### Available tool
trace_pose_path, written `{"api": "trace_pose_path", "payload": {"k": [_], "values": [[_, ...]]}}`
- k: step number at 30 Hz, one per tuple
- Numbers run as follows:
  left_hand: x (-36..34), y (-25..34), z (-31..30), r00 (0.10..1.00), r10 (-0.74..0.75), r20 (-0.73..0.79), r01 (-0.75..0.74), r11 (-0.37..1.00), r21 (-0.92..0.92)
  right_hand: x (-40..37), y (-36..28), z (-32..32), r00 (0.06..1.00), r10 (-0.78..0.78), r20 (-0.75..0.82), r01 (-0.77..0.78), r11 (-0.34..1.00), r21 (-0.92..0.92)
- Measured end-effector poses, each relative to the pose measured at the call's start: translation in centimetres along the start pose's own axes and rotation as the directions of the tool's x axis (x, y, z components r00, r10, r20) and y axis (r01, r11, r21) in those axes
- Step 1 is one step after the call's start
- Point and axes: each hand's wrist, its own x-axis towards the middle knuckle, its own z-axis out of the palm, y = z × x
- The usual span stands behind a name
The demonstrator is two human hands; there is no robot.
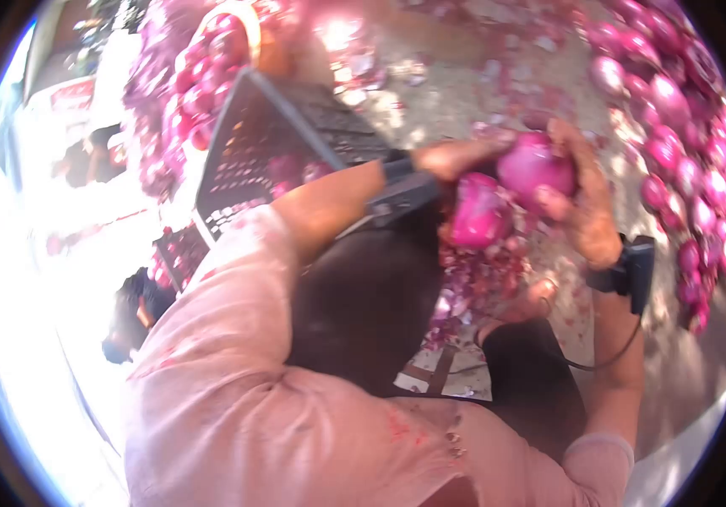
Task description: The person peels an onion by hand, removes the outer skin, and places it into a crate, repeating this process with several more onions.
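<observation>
My right hand (584,198) curls around a large red onion (536,166), with fingers on its far side and the thumb on its near side. My left hand (460,158) reaches over from the left, its fingers closed by a second red onion (479,213) just below. Part of that hand is blurred and its grip is partly hidden. The two onions are side by side, almost touching. Dark straps with small devices (402,193) sit on both wrists. Below the hands, loose onion skins (473,283) cover the ground near a bare foot (523,306).
A dark perforated plastic crate (271,135) stands tilted left of my hands, with some onions inside. Behind it is a round basket (253,34) of red onions. A long heap of onions (675,144) lies at the right. Scattered skins (380,76) litter the floor ahead.
</observation>
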Motion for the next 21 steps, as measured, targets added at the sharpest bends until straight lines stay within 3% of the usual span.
{"api": "trace_pose_path", "payload": {"k": [1,2,5,6,7,9,10,12,14,15,16,17,18,19,21], "values": [[0.8,-0.6,-1.0,0.998,-0.058,0.005,0.058,0.997,-0.059,0.5,-0.1,0.4,0.999,-0.029,-0.021,0.028,0.999,-0.028],[0.4,-0.2,-0.7,0.997,0.039,0.071,-0.035,0.998,-0.056,1.4,-0.7,0.8,0.998,-0.053,-0.037,0.051,0.998,-0.041],[-1.0,1.2,-0.4,0.995,0.098,-0.009,-0.098,0.982,-0.16,3.4,-2.2,1.8,0.988,-0.145,-0.047,0.142,0.988,-0.068],[-0.7,0.9,-1.4,0.965,0.259,-0.05,-0.261,0.964,-0.05,3.9,-2.5,2.1,0.976,-0.213,-0.053,0.209,0.975,-0.08],[-1.3,1.1,-2.5,0.947,0.322,0.001,-0.321,0.946,-0.053,4.1,-2.7,2.0,0.976,-0.215,-0.045,0.211,0.975,-0.074],[-1.8,2.1,-7.1,0.912,0.408,-0.027,-0.409,0.913,-0.006,3.5,-2.6,0.8,0.971,-0.222,-0.087,0.192,0.946,-0.263],[-3.3,2.9,-9.1,0.886,0.455,-0.087,-0.457,0.889,-0.007,2.9,-2.6,-0.2,0.988,-0.088,-0.128,0.06,0.976,-0.211],[-8.2,3.8,-13.0,0.798,0.55,-0.246,-0.564,0.826,0.016,1.8,1.1,-4.3,0.977,0.012,-0.211,-0.049,0.984,-0.172],[-13.0,4.1,-16.9,0.703,0.6,-0.383,-0.624,0.778,0.073,-0.3,6.1,-10.6,0.925,0.142,-0.352,-0.242,0.935,-0.259],[-15.5,4.1,-18.8,0.655,0.61,-0.446,-0.635,0.764,0.112,-2.2,10.6,-14.9,0.913,0.175,-0.369,-0.237,0.963,-0.128],[-17.6,3.7,-20.5,0.61,0.608,-0.508,-0.628,0.762,0.159,-4.3,14.6,-18.6,0.748,0.405,-0.525,-0.407,0.906,0.119],[-19.6,3.0,-22.4,0.564,0.589,-0.579,-0.604,0.772,0.197,-5.9,15.7,-19.8,0.705,0.346,-0.619,-0.477,0.877,-0.053],[-21.4,1.9,-24.0,0.516,0.565,-0.644,-0.563,0.79,0.243,-7.9,17.8,-22.0,0.76,0.275,-0.589,-0.454,0.873,-0.178],[-23.1,0.4,-25.4,0.467,0.532,-0.706,-0.51,0.815,0.277,-9.7,20.6,-23.9,0.737,0.275,-0.618,-0.425,0.899,-0.108],[-26.4,-3.9,-28.7,0.338,0.437,-0.834,-0.344,0.882,0.322,-12.3,23.7,-26.1,0.709,0.259,-0.656,-0.487,0.852,-0.189]]}}
